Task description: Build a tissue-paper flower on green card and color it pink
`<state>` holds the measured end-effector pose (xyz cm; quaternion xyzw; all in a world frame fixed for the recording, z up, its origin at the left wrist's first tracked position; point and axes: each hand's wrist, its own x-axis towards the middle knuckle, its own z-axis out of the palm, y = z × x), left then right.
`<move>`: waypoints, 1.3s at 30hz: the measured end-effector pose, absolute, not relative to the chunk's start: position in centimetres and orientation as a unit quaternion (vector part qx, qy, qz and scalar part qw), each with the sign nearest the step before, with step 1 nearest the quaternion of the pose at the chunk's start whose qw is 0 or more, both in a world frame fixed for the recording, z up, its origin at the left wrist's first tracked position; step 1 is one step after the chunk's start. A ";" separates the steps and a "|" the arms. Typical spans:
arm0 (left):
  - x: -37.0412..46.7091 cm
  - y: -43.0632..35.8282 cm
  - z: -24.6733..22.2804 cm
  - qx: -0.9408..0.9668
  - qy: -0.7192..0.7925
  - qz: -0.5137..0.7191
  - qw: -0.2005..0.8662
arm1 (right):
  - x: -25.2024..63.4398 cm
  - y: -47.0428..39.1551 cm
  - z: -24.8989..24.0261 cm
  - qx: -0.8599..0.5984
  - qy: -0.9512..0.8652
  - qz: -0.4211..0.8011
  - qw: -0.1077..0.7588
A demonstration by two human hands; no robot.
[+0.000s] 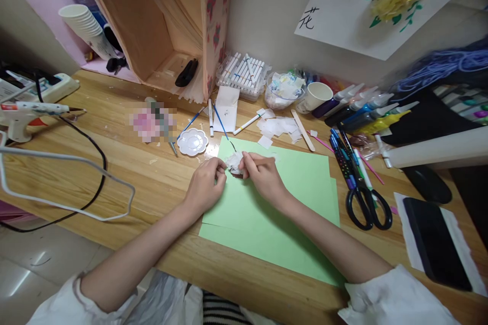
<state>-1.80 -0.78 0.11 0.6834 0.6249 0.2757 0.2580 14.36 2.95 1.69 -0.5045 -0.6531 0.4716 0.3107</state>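
Observation:
A small crumpled white paper piece (233,161) is between my two hands, above the top left part of a light green paper sheet (301,177). My left hand (206,185) is closed, thumb and fingers pinched at the left edge of the white piece. On its other side my right hand (265,179) is closed too, thumb and forefinger gripping it. A brownish edge shows under the piece; what it is I cannot make out. A thin blue paintbrush (221,121) lies just beyond, its tip near the white piece. A second green sheet lies underneath.
Black scissors (368,208) and pens lie right of the sheets, near a dark phone (436,244). Behind are white paper squares (280,126), a wooden stick (303,131), a marker box (244,76) and a paper cup (314,97). A glue gun (28,117) and cables occupy the left.

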 end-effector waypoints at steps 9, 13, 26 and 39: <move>-1.8 -0.8 0.3 0.687 0.625 0.276 0.246 | 14.0 4.6 2.3 -0.534 -0.610 0.507 0.294; -1.8 -0.8 0.3 0.685 0.629 0.275 0.242 | 13.4 5.4 2.4 -0.546 -0.619 0.498 0.265; -2.0 -0.7 0.2 0.671 0.629 0.293 0.263 | 22.0 3.5 4.0 -0.511 -0.735 0.327 0.303; -2.3 -0.8 0.4 0.631 0.640 0.324 0.294 | 23.3 4.3 -0.5 -0.460 -0.834 0.136 0.272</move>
